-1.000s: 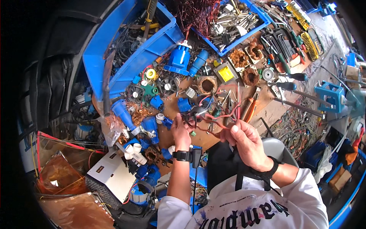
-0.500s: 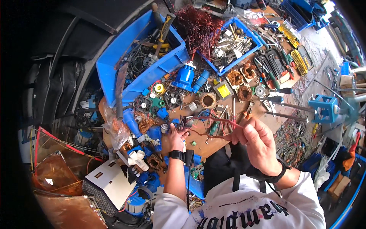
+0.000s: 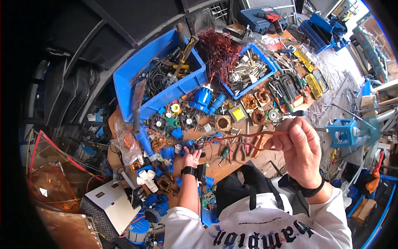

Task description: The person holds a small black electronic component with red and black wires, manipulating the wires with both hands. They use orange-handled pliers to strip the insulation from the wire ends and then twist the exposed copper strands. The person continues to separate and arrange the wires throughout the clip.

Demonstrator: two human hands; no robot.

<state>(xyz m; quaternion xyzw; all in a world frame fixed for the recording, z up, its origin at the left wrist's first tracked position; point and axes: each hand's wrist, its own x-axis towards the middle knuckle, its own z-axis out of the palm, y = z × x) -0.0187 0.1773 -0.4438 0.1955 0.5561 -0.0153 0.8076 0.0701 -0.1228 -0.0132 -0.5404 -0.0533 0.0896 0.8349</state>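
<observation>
My right hand (image 3: 300,151) is closed in a pinch on reddish-brown wires (image 3: 257,135), raised above the front right of the workbench. The wires run leftward over the bench toward my left hand (image 3: 191,159). That hand is low, its fingers bent around a small dark part (image 3: 198,145) where the wires meet; the fingers cover much of it. Just left of it lies a blue plastic housing (image 3: 167,153). Beneath the wires are pliers (image 3: 240,152) and a green-handled tool (image 3: 225,152).
A large blue bin (image 3: 166,99) holds cables and a hammer (image 3: 188,52). Beside it are a heap of dark red wire (image 3: 217,52) and a blue tray (image 3: 271,71) of metal pieces. Rusty square motor parts (image 3: 223,123) and a blue motor housing (image 3: 202,99) stand on the crowded bench (image 3: 213,168).
My right hand has moved to the right, away from my left, and the wires between them stretch longer and straighter. My left hand stays near the dark part. The view has shifted slightly.
</observation>
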